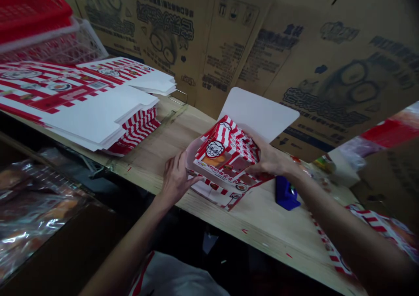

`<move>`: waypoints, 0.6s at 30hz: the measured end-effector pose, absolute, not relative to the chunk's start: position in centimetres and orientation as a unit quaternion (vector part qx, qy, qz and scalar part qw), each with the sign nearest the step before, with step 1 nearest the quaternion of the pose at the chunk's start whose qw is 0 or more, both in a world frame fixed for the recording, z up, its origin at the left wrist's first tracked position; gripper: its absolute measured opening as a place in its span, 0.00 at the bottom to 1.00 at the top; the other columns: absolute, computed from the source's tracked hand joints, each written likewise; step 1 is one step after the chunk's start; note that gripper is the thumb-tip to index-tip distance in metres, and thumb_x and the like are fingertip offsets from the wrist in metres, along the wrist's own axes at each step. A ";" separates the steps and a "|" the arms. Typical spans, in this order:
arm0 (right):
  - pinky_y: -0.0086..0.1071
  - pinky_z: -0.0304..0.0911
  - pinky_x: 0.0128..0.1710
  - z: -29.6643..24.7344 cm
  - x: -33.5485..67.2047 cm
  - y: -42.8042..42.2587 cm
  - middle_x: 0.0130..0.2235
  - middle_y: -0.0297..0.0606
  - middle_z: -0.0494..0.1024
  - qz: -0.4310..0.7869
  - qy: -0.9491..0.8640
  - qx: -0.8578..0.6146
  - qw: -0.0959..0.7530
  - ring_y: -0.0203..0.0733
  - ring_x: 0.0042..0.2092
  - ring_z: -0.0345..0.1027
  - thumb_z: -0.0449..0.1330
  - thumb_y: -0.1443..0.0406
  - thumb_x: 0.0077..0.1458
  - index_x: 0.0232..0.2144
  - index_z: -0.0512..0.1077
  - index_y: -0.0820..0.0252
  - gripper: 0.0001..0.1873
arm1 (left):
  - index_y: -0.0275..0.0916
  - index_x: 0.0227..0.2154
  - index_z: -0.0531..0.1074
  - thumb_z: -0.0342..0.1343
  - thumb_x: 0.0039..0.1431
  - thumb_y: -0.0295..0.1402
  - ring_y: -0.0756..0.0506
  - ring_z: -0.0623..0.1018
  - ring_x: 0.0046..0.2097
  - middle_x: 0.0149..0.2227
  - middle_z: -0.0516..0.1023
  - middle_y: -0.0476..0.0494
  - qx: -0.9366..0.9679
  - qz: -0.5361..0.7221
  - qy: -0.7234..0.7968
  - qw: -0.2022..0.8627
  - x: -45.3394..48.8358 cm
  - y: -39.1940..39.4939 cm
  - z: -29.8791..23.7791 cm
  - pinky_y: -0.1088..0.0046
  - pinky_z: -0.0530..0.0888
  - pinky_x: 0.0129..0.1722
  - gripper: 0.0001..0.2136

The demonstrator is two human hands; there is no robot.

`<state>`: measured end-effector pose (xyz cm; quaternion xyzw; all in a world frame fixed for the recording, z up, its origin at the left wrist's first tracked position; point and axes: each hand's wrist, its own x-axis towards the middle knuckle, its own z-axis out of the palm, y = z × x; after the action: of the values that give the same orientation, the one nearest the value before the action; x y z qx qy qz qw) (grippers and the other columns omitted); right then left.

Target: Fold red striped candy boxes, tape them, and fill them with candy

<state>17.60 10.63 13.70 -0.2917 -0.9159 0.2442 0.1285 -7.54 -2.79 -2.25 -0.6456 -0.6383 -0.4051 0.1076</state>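
A red-and-white striped paper box (229, 149), printed with food pictures, stands tilted on the wooden table in front of me. Its plain white flap (262, 112) sticks up at the back. My left hand (176, 178) grips the left side of the box by a rounded white flap, with the thumb along the front. On the other side, my right hand (270, 158) closes round the right edge, and some of its fingers are hidden behind the panel. A dark blue object (286, 193) lies just right of the box, partly behind my right forearm.
Flat striped box blanks (98, 108) are stacked on the table (147, 165) at left, beside a red basket (32, 12). Large brown cartons (203, 47) form a wall behind. Plastic-wrapped goods (39, 213) lie below left. More striped packaging (376, 222) sits at right.
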 end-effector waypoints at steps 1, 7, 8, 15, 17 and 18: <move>0.59 0.48 0.63 13.7 17.9 10.6 0.65 0.42 0.57 0.245 -0.918 -0.288 0.123 0.63 0.63 0.52 0.70 0.61 0.36 0.66 0.47 0.50 0.58 | 0.31 0.61 0.51 0.57 0.52 0.54 0.30 0.72 0.52 0.53 0.69 0.23 -0.644 -0.402 -0.641 0.112 -7.4 -2.8 -2.3 0.52 0.69 0.50 0.42; 0.57 0.54 0.60 12.7 18.1 10.5 0.62 0.42 0.63 0.274 -0.914 -0.288 0.083 0.61 0.60 0.58 0.69 0.61 0.35 0.65 0.50 0.50 0.56 | 0.32 0.62 0.50 0.56 0.52 0.55 0.31 0.72 0.53 0.53 0.70 0.25 -0.654 -0.396 -0.643 0.056 -6.7 -2.5 -2.5 0.52 0.69 0.51 0.43; 0.56 0.56 0.59 12.3 17.9 10.6 0.60 0.42 0.65 0.285 -0.909 -0.293 0.079 0.60 0.58 0.60 0.69 0.61 0.35 0.64 0.51 0.50 0.54 | 0.33 0.63 0.49 0.57 0.52 0.54 0.32 0.70 0.55 0.55 0.68 0.25 -0.657 -0.403 -0.637 0.031 -6.5 -2.7 -2.6 0.52 0.68 0.53 0.43; 0.52 0.63 0.53 9.5 17.0 11.4 0.57 0.44 0.68 0.338 -0.887 -0.304 0.081 0.57 0.54 0.64 0.68 0.61 0.35 0.62 0.54 0.53 0.51 | 0.39 0.56 0.58 0.56 0.57 0.49 0.40 0.75 0.48 0.48 0.71 0.36 -0.374 -0.596 -0.617 -0.353 -1.9 -9.4 -3.9 0.57 0.71 0.50 0.28; 0.52 0.64 0.52 9.0 17.1 11.2 0.56 0.44 0.68 0.348 -0.886 -0.298 0.076 0.56 0.53 0.65 0.68 0.59 0.36 0.63 0.53 0.54 0.52 | 0.40 0.48 0.62 0.58 0.55 0.49 0.42 0.78 0.41 0.39 0.75 0.41 -0.230 -0.600 -0.527 -0.557 0.3 -11.1 -4.3 0.60 0.74 0.44 0.24; 0.51 0.64 0.51 8.7 17.2 11.1 0.55 0.44 0.69 0.344 -0.887 -0.298 0.073 0.55 0.52 0.66 0.68 0.59 0.36 0.63 0.53 0.54 0.52 | 0.40 0.45 0.63 0.60 0.53 0.49 0.42 0.79 0.39 0.37 0.75 0.43 -0.164 -0.591 -0.478 -0.628 1.3 -11.5 -4.5 0.61 0.75 0.42 0.23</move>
<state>17.15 11.09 8.69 -0.2983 -0.8872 0.3442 0.0731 1.31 -11.54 -4.46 -0.1641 -0.4785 -0.5911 -0.6283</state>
